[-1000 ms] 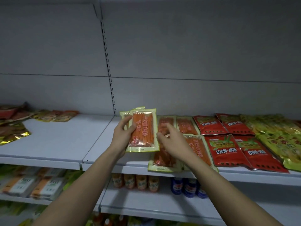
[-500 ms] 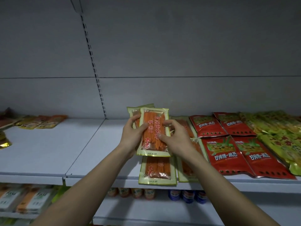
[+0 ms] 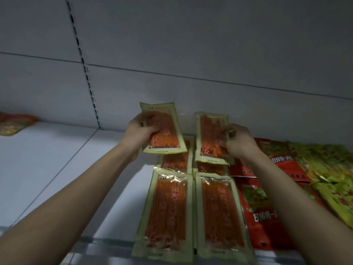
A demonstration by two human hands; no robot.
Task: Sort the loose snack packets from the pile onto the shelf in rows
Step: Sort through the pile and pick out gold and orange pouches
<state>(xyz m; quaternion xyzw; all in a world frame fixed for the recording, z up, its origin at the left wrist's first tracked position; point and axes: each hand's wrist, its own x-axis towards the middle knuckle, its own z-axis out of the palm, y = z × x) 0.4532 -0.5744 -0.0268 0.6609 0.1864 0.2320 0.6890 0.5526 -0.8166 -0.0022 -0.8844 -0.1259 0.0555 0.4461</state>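
My left hand [image 3: 140,131] grips one orange stick-snack packet [image 3: 164,131] with a pale green border, lifted above the white shelf [image 3: 76,169]. My right hand [image 3: 238,140] pinches a second packet of the same kind [image 3: 210,138] by its right edge, held over the back of the shelf. Below them lie two rows of the same orange packets: a front left one [image 3: 168,213], a front right one [image 3: 219,215], and two partly covered ones behind.
Red snack packets [image 3: 257,207] lie right of the orange rows, with green-yellow packets [image 3: 328,173] further right. A few packets [image 3: 13,123] sit at the far left of the shelf. A grey back panel [image 3: 191,44] with a slotted upright rises behind.
The stack I held in both hands has been split: my left hand now holds one packet and my right hand another, moved apart. The view has come closer to the shelf.
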